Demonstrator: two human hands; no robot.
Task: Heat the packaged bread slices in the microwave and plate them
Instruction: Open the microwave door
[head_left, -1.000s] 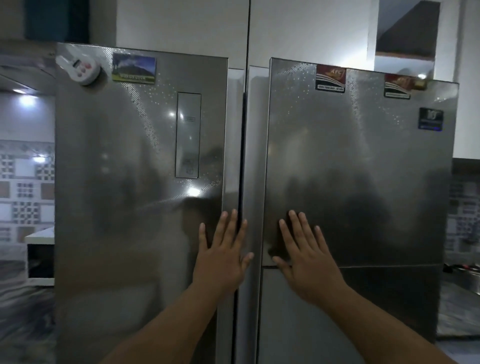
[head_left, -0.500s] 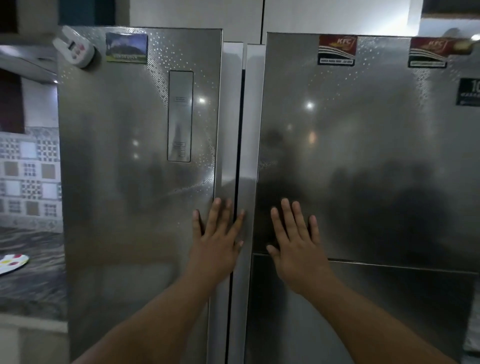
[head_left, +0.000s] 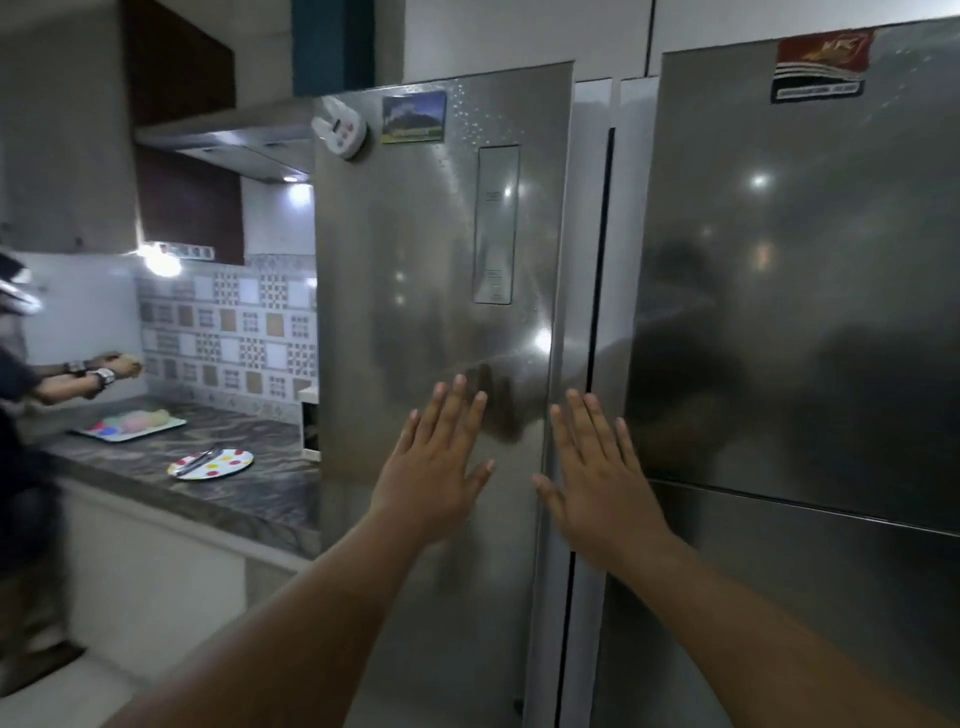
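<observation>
My left hand (head_left: 439, 462) and my right hand (head_left: 597, 473) are both raised flat with fingers spread in front of a closed steel two-door fridge (head_left: 441, 260). Neither hand holds anything. The left hand is over the left door, the right hand over the gap between the doors. A spotted plate (head_left: 210, 463) with a utensil across it lies on the dark stone counter (head_left: 249, 493) to the left. A tray (head_left: 130, 427) with a pale wrapped package sits further back on the counter. No microwave is in view.
Another person (head_left: 31, 395) stands at the far left with arms stretched over the counter. A range hood (head_left: 234, 140) and dark wall cabinets hang above it. Magnets and stickers dot the fridge doors. A white base cabinet lies under the counter.
The view has swung to the left, bringing the counter, plate, tray and the other person into sight. Both hands stay flat and empty in front of the fridge doors.
</observation>
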